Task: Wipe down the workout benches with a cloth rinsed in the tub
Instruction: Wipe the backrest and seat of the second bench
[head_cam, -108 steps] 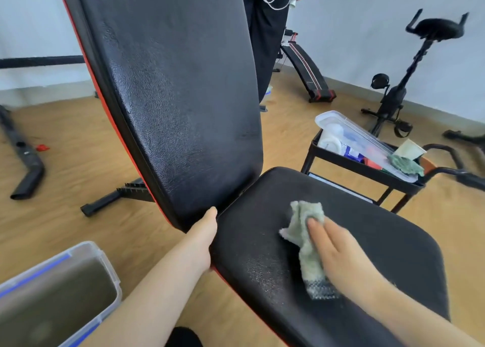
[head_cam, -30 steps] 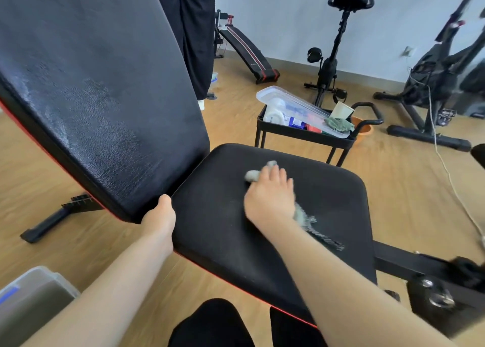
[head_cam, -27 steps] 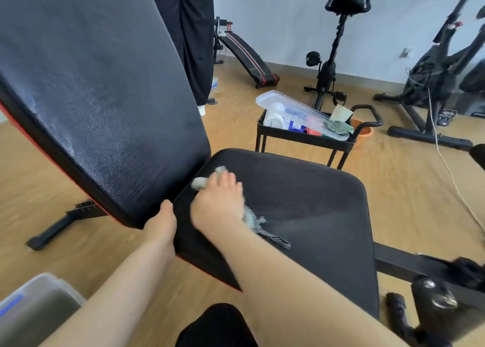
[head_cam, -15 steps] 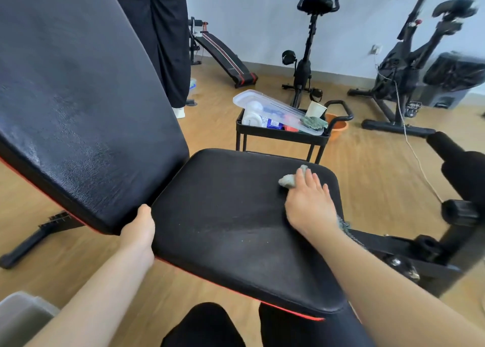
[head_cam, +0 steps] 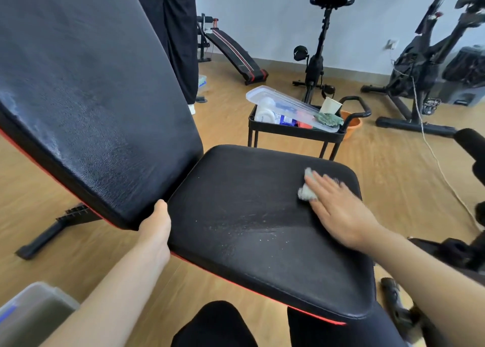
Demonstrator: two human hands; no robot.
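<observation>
Right grip (head_cam: 341, 213), fingers straight, presses the cloth (head_cam: 305, 192) on the seat (head_cam: 249, 205); left grip (head_cam: 157, 224) clasps the backrest (head_cam: 91, 97) edge. We judge the cloth limp: bunch its middle.

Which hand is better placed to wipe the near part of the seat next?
Right: the right hand presses the cloth on the seat; the left hand holds the backrest.

bench seat (head_cam: 249, 202) | cloth (head_cam: 305, 192) near far-right corner | surface apparently damp
</observation>
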